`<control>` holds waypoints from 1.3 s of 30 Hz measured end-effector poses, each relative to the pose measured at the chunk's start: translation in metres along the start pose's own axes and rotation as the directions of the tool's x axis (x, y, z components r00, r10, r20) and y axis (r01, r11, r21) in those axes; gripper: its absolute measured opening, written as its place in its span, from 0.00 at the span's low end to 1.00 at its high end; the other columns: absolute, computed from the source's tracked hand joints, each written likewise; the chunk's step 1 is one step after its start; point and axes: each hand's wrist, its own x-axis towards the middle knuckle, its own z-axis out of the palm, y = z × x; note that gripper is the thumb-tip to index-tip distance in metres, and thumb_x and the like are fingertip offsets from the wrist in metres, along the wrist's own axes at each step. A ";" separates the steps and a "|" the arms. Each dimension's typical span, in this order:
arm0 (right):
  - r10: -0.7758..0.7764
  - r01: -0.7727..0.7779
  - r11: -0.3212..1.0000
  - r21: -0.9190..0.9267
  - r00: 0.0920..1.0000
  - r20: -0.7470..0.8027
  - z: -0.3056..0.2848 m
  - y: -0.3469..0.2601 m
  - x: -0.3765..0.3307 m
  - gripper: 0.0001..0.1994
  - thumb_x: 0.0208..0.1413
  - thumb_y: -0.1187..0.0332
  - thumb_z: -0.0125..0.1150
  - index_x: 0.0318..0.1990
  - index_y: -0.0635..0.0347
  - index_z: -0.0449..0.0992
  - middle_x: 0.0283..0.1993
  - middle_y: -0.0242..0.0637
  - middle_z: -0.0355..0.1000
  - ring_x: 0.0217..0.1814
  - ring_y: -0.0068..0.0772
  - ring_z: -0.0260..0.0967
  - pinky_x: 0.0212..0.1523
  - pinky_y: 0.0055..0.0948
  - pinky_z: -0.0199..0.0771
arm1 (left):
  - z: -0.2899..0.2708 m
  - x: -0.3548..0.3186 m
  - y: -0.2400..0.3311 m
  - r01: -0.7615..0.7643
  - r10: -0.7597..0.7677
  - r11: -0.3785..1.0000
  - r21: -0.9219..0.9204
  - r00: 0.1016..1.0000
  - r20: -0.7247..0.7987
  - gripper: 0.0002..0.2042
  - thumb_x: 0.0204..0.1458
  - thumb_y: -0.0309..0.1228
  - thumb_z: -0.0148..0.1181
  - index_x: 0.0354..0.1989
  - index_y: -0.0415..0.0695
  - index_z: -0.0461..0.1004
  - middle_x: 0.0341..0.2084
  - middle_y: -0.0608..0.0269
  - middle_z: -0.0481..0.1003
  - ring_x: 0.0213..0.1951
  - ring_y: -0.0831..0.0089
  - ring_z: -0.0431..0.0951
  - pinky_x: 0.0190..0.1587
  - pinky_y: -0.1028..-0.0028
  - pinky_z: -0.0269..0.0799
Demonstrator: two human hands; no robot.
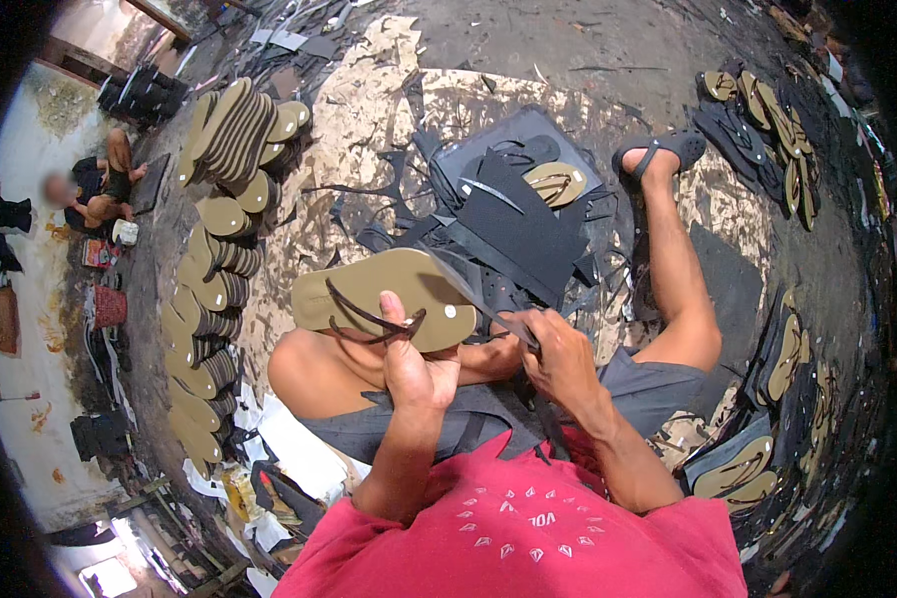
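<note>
My left hand (419, 367) grips an olive flip-flop (374, 284) from below, with the thumb up by its dark toe strap. The footbed faces up, and the sandal is held over my folded leg. On its right, my right hand (556, 361) is closed on a thin dark grey strip (483, 301) that runs along the sandal's edge. Whether that strip is still joined to the sole cannot be seen. Beyond the hands, dark rubber sheets (513, 224) lie in a heap, with another olive flip-flop (556, 184) on a grey mat.
Stacks of olive soles (231, 130) line the left side. Strapped flip-flops (767, 110) lie at the far right, and more sandals (743, 468) at the near right. Dark offcuts litter the floor. Another person (110, 189) sits by the left wall.
</note>
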 end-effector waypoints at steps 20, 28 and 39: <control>0.217 -0.584 0.571 0.577 0.785 0.580 0.012 -0.041 0.083 0.22 0.66 0.48 0.63 0.46 0.62 0.78 0.31 0.36 0.78 0.29 0.23 0.75 0.29 0.29 0.75 | -0.079 -0.030 0.025 0.026 -0.080 0.948 0.316 0.984 0.159 0.24 0.67 0.50 0.54 0.58 0.41 0.71 0.48 0.58 0.77 0.48 0.63 0.80 0.54 0.61 0.78; 0.717 -0.005 0.116 0.993 0.692 -0.080 -0.121 0.049 0.069 0.22 0.64 0.49 0.65 0.54 0.57 0.76 0.43 0.33 0.79 0.31 0.21 0.73 0.27 0.24 0.76 | 0.052 0.171 -0.055 -0.887 -0.328 -0.167 0.430 0.461 0.825 0.31 0.63 0.46 0.61 0.68 0.39 0.66 0.65 0.40 0.68 0.67 0.48 0.67 0.71 0.59 0.59; 0.657 -0.054 0.389 0.919 0.715 -0.236 -0.079 0.081 -0.016 0.25 0.64 0.59 0.61 0.61 0.66 0.66 0.49 0.42 0.74 0.41 0.24 0.71 0.33 0.28 0.78 | 0.112 0.228 -0.039 -0.818 -0.808 -0.542 0.193 0.570 0.151 0.26 0.47 0.48 0.74 0.50 0.44 0.82 0.44 0.47 0.76 0.50 0.50 0.77 0.51 0.56 0.70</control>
